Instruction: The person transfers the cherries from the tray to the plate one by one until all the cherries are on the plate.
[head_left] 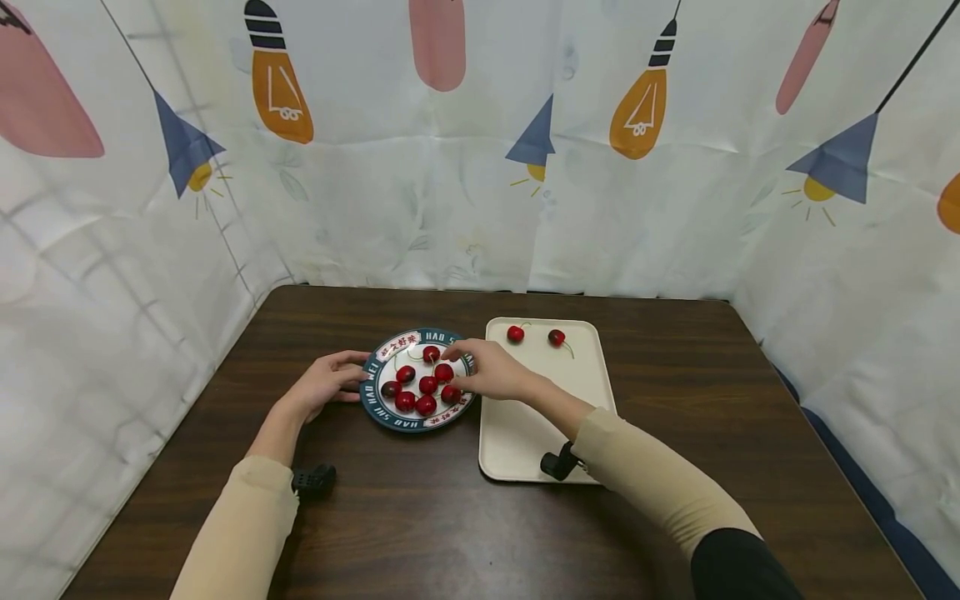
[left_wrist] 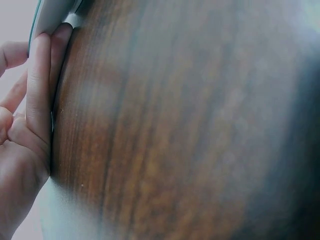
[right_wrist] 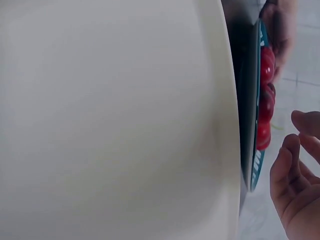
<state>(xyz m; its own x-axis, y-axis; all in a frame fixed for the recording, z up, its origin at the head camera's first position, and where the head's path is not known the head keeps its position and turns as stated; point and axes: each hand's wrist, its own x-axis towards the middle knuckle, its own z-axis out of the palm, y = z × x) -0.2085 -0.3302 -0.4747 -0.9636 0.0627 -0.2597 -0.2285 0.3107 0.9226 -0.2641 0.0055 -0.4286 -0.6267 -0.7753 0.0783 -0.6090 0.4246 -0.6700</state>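
Note:
A round plate point(head_left: 374, 408) with a dark teal, lettered rim holds several red cherries point(head_left: 426, 405), some with green stems. At its left edge my left hand point(head_left: 330, 385) holds the rim; in the left wrist view, straight fingers point(left_wrist: 39, 82) reach beneath the plate's underside point(left_wrist: 49, 16) and another digit meets its edge. My right hand point(head_left: 491, 371) hovers over the plate's right side, thumb and forefinger apart beside the cherries. The right wrist view shows those fingers point(right_wrist: 282, 167) bent, with nothing visible between the tips.
A cream rectangular tray point(head_left: 517, 442) lies right of the plate, under my right forearm. Two stemmed cherries, one on the left point(head_left: 515, 334) and one on the right point(head_left: 557, 337), sit near its far end. Both are on a dark wooden table point(head_left: 405, 525), with a patterned curtain point(head_left: 360, 208) behind.

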